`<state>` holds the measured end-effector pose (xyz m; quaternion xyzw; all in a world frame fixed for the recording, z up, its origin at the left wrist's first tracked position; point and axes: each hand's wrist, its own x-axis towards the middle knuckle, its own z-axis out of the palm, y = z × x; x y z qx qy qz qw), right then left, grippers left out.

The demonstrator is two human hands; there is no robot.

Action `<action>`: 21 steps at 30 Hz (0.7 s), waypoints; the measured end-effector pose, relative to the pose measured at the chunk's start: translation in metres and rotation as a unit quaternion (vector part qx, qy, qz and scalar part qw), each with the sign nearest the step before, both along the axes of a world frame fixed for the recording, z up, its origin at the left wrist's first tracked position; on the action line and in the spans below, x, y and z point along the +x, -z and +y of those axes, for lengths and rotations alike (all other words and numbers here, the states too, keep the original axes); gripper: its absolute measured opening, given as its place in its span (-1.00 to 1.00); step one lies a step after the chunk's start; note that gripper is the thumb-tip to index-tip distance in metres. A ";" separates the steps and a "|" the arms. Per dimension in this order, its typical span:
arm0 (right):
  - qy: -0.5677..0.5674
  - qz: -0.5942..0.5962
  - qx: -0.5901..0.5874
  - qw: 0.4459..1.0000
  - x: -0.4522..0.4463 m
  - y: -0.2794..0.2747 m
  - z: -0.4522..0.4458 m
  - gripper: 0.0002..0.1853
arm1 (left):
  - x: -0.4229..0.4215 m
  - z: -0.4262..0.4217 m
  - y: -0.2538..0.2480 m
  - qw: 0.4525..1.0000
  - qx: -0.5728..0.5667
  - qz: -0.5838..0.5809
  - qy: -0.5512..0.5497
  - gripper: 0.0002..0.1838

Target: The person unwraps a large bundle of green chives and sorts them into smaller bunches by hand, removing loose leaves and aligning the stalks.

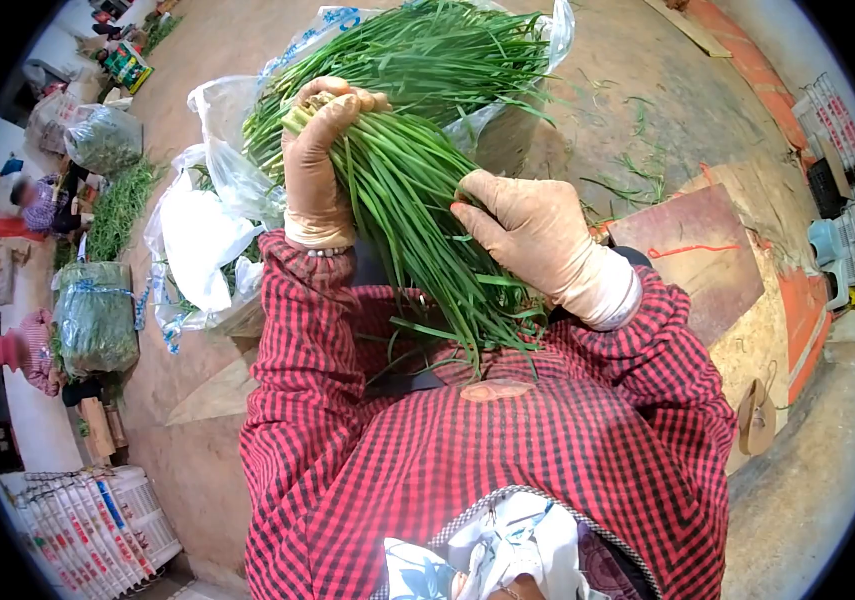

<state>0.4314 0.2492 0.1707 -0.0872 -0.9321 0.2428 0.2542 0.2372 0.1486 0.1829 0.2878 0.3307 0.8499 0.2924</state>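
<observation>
My left hand (pixel 317 165), in a pale glove, is wrapped around the light root end of a bunch of garlic chives (pixel 407 190). The long green leaves slant down to the right, their tips hanging over my checked clothing. On the right side of the bunch, my gloved right hand (pixel 542 230) pinches some leaves between thumb and fingers; the fingertips are partly hidden. Just beyond both hands, a big pile of garlic chives (pixel 417 60) lies on a clear plastic bag (pixel 222 110). A white plastic bag (pixel 195 260) sits left of my left wrist.
A reddish board (pixel 697 270) with a red tie (pixel 692 249) lies at right, near loose leaves (pixel 637 180). White crates (pixel 97 525) stand lower left. At left are a wrapped green bundle (pixel 97 320) and two people, one in a purple top (pixel 40 208), one in a red hat (pixel 11 350).
</observation>
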 end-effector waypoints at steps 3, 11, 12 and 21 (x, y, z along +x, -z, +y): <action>-0.008 0.041 -0.007 0.999 -0.002 -0.001 0.001 -0.88 | 0.001 0.001 0.001 1.000 -0.005 0.011 -0.009 -0.81; -0.163 -0.032 -0.415 0.895 0.029 -0.043 0.014 -0.71 | 0.004 0.000 0.001 0.987 -0.089 0.121 -0.048 -0.81; -0.156 -0.064 -0.453 0.875 0.033 -0.046 0.018 -0.72 | 0.005 0.000 0.002 0.984 -0.087 0.146 -0.054 -0.81; -0.122 -0.122 -0.429 0.886 0.047 -0.044 0.039 -0.69 | 0.008 -0.002 -0.004 0.982 -0.119 0.133 -0.056 -0.86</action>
